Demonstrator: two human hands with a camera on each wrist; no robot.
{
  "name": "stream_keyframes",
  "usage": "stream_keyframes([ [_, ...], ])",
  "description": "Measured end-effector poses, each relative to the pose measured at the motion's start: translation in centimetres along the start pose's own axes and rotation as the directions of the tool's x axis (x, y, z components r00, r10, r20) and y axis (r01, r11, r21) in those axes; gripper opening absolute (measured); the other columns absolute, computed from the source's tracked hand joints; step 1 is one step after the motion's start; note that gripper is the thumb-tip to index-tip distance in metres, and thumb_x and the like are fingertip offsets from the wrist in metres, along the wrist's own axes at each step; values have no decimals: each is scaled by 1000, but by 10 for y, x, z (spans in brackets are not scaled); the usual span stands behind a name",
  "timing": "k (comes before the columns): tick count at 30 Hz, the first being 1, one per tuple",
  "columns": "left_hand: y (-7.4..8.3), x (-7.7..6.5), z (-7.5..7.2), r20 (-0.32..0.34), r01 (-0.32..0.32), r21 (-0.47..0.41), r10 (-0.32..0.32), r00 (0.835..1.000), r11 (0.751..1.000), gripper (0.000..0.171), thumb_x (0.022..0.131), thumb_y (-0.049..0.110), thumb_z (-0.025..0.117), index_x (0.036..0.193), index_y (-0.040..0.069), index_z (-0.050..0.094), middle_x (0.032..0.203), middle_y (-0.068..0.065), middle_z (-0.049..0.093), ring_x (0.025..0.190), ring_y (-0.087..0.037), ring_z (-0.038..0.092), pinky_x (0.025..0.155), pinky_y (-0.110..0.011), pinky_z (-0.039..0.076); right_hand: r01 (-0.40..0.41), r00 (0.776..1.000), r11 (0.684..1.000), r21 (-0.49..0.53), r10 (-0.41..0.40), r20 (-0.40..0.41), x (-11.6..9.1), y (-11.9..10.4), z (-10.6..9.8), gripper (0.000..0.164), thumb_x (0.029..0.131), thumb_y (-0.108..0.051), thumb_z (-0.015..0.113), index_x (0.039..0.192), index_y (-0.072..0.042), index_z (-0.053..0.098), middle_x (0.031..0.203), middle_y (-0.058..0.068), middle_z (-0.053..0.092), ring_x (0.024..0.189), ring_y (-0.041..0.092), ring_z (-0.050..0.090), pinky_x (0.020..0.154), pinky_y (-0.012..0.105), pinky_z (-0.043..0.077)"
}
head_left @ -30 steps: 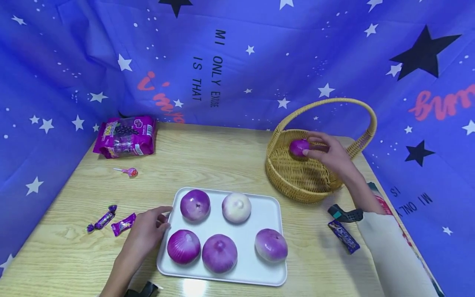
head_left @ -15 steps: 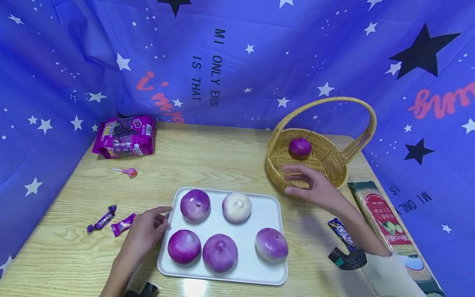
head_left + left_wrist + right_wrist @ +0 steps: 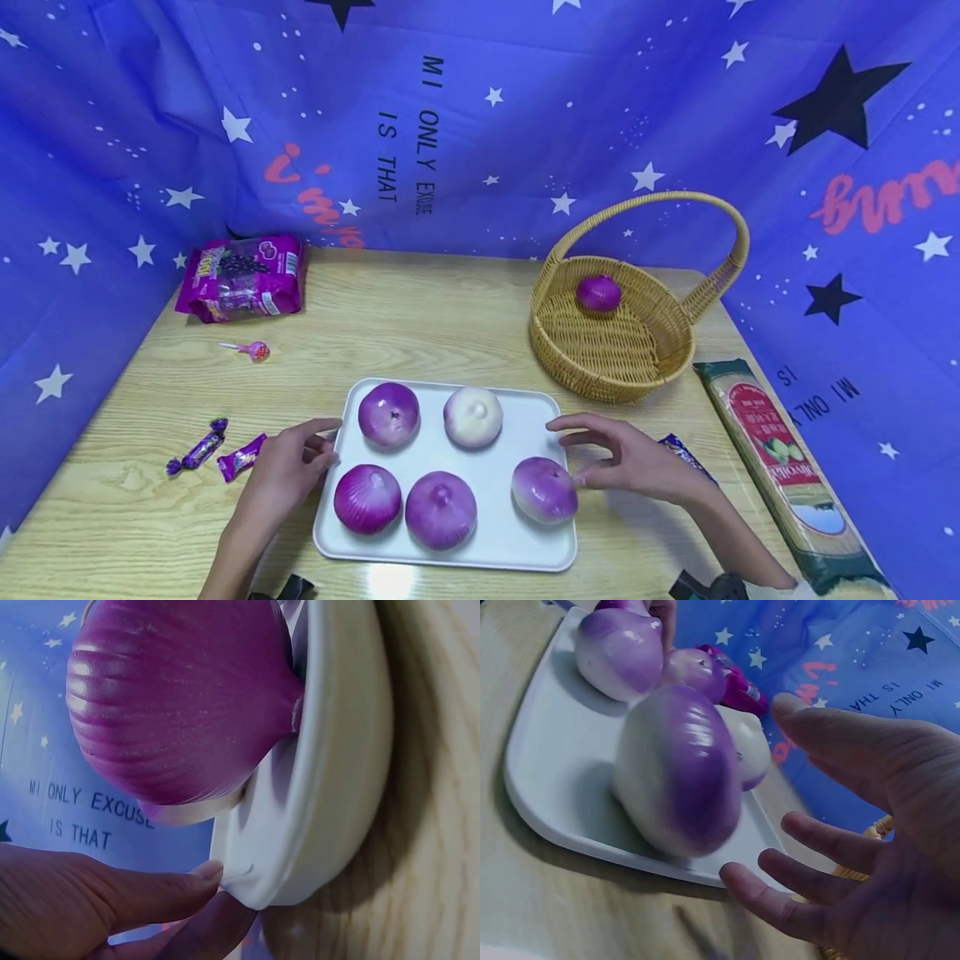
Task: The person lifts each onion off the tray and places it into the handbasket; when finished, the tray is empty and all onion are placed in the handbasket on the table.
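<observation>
Sitting nearest to me on the white tray (image 3: 498,537) are a mauve onion (image 3: 441,510) and, at its left, a ribbed onion (image 3: 367,498). Over at the tray's right end is a two-toned onion (image 3: 545,490), purple above and whitish below. My left grip (image 3: 285,471) is pinching the tray's left rim, thumb on the edge and fingers behind it. My right grip (image 3: 626,458) is spread, holding nothing, its thumb tip just beside the two-toned onion and its fingers near the tray's right edge.

To my right, a long clear package with a red label (image 3: 783,467) lies along the bench (image 3: 420,317), and a dark blue packet (image 3: 684,454) shows partly behind my right grip. On my left lie two purple wrapped candies (image 3: 198,450). The tray's far row has a glossy purple onion (image 3: 388,415) at left and a pale onion (image 3: 472,417) at its right.

Farther off are a pink lollipop (image 3: 247,350) on the left and a handled wicker basket (image 3: 592,385) on the right, with a small purple onion (image 3: 598,293) inside against its far wall. A purple candy bag (image 3: 243,277) lies at the far left, before a blue starry cloth (image 3: 487,100).
</observation>
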State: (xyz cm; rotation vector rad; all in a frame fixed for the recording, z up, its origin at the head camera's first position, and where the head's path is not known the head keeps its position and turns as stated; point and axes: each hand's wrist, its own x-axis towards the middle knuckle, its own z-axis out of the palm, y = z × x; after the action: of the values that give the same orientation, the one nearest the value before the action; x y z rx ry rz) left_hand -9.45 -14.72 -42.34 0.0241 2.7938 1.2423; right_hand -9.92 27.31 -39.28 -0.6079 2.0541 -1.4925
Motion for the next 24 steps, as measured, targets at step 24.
stream_keyframes([
  [24, 2, 0, 0, 5, 5, 11, -5, 1000, 1000, 39, 75, 0, 65, 112, 7, 59, 77, -7, 61, 62, -11, 56, 49, -21, 45, -23, 998, 992, -128, 29, 48, 2, 11, 23, 56, 70, -18, 73, 121, -18, 50, 118, -2, 50, 105, 24, 47, 75, 33, 48],
])
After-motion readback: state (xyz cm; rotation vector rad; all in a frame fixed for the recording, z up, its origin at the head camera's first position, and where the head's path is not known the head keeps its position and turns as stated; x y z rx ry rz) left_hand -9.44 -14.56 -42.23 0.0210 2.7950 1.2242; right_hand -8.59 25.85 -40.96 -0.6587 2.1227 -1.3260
